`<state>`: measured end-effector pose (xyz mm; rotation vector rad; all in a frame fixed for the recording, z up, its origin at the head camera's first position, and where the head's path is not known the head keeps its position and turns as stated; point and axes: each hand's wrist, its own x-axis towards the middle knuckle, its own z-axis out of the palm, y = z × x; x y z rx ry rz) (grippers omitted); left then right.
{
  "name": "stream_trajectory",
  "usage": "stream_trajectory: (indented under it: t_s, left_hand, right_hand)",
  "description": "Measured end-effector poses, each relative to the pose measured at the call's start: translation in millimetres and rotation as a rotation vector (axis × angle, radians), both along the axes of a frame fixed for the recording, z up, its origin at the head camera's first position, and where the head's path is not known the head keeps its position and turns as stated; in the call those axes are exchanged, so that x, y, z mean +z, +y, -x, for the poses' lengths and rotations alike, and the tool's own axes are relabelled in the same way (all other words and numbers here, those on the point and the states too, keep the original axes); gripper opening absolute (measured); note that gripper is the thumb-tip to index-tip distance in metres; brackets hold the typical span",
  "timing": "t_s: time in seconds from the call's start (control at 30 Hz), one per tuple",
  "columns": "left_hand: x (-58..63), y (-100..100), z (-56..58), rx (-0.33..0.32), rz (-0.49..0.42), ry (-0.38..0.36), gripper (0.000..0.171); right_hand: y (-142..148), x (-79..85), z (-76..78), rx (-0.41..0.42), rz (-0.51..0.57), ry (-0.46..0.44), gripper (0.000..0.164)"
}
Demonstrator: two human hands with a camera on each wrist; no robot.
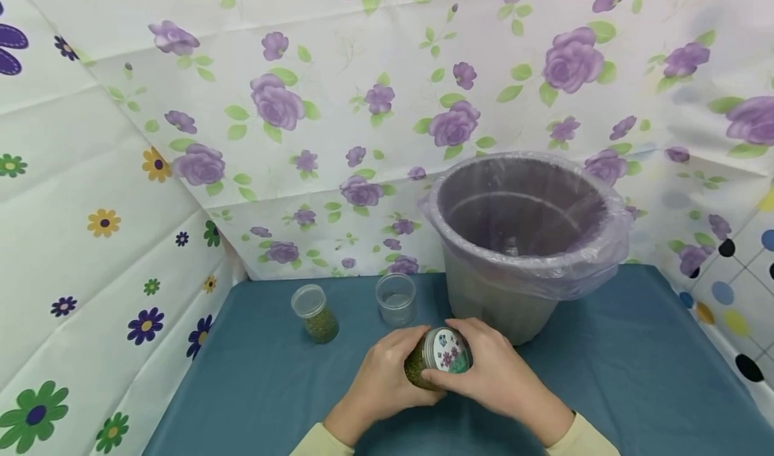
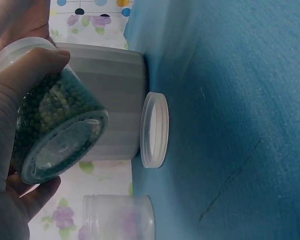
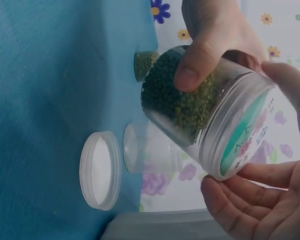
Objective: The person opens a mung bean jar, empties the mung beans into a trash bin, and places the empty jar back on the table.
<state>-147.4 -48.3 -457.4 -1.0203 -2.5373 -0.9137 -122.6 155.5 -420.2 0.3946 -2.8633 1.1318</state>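
Note:
A clear plastic jar [image 1: 416, 369] partly filled with green beans is tilted between both hands above the table. My left hand [image 1: 387, 379] grips its body; in the right wrist view the thumb lies along the side. My right hand [image 1: 500, 375] holds the jar's round lid [image 1: 449, 350], fingers and thumb around its rim. The lid sits on the jar and bears a sticker with pink flowers and green. Beyond the hands stand an uncovered clear jar [image 1: 396, 301] and a second jar of green beans [image 1: 320, 323]. A loose white lid [image 2: 155, 130] lies on the table, hidden in the head view.
A large grey bucket [image 1: 496, 308] lined with a translucent purple bag [image 1: 580, 275] stands at the back right. Blue-green cloth covers the table [image 1: 254, 389]. Flower-patterned sheets [image 1: 338, 140] hang behind and at the sides.

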Motion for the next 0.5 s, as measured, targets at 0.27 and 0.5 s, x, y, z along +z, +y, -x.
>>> stream_trajectory:
  t_s: [0.27,0.5]
  left_hand:
    - [-2.6,0.5,1.4,0.012,0.016,0.037,0.079]
    - [-4.8,1.0,1.8,0.003,0.02,0.034,0.078]
  right_hand:
    - [3.3,-1.8,0.8,0.083,-0.023,0.018,0.077]
    - [5.3,-3.2,-0.5,0.101,0.003,0.022,0.08]
